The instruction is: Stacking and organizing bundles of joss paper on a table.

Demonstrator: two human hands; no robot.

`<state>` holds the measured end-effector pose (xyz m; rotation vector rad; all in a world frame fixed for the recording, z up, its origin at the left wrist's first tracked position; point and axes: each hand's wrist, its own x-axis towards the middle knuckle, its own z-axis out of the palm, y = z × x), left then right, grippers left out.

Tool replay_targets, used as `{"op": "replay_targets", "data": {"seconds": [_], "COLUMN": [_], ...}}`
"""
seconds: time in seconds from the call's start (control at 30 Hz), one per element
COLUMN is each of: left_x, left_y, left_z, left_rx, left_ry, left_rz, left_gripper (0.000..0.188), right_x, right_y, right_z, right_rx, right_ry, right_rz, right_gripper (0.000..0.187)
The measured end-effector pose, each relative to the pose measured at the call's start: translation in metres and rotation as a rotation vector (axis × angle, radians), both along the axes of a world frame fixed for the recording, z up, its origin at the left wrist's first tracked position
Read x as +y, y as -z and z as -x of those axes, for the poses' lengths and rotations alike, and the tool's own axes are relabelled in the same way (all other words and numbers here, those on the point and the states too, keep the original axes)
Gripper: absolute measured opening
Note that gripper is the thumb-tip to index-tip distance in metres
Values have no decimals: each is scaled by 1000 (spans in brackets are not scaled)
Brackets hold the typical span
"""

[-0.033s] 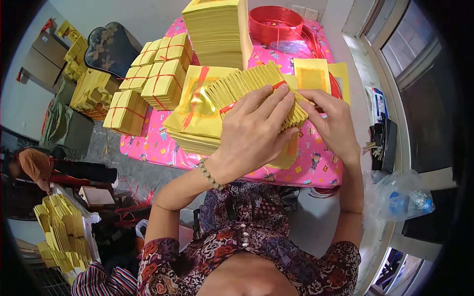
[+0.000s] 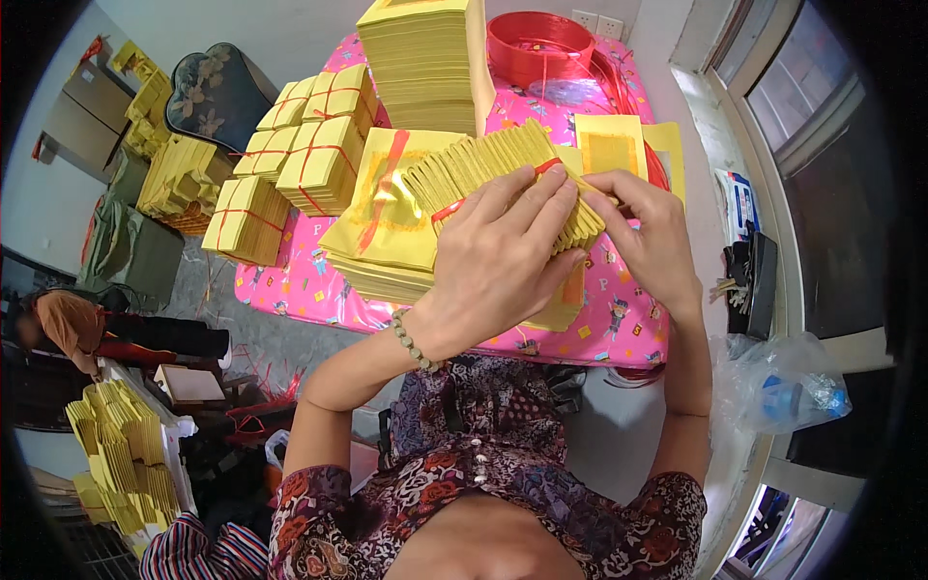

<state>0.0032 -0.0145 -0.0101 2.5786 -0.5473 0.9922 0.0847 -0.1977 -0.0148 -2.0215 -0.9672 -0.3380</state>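
A thick bundle of folded yellow paper [image 2: 483, 158] lies slanted before me, with a red strap [image 2: 448, 211] across it. My left hand [image 2: 507, 222] grips the bundle from above, its fingers over the strap and its thumb along the near side. At the bundle's right end, thumb and forefinger of my right hand [image 2: 646, 227] are bent together in a pinch; what is between them is hidden. Partly beneath the bundle is a pile of flat yellow paper sheets [image 2: 372, 246], its top sheet marked by a red stripe and a shiny gold patch.
Several yellow paper blocks [image 2: 246, 217] tied with red strips stand left on the pink patterned table [image 2: 290, 285]. Behind rises a tall yellow stack [image 2: 420, 77], beside a red strapping coil [image 2: 541, 48]. A window [image 2: 822, 126] is at right. Another person [image 2: 72, 329] is at far left.
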Motion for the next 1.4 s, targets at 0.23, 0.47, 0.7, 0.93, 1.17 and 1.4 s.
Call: {"op": "replay_targets", "data": {"seconds": [0.23,0.47,0.7,0.93,1.17,1.4], "left_x": [-2,-4,-8,-2,-3,-9], "left_y": [1,5,4,2,7,4], "left_z": [-1,0,3,0,-5,-3], "left_rx": [11,-24,-41,-15,-41,-48], "left_ry": [-15,-2,-46,-28,2,-29], "left_rz": [-10,-43,-45,-16,-47,-51], "left_gripper": [54,57,51,52,56,56], "right_x": [14,10,14,15,3,0], "right_y": [12,19,12,11,9,19], "right_z": [3,14,13,10,14,32], "right_rx": [-7,-96,39,-89,33,82], "right_ry": [192,216,229,197,149,132], "right_rz": [-81,-153,-193,-104,-89,-181], "right_gripper": [13,11,10,10,14,25]}}
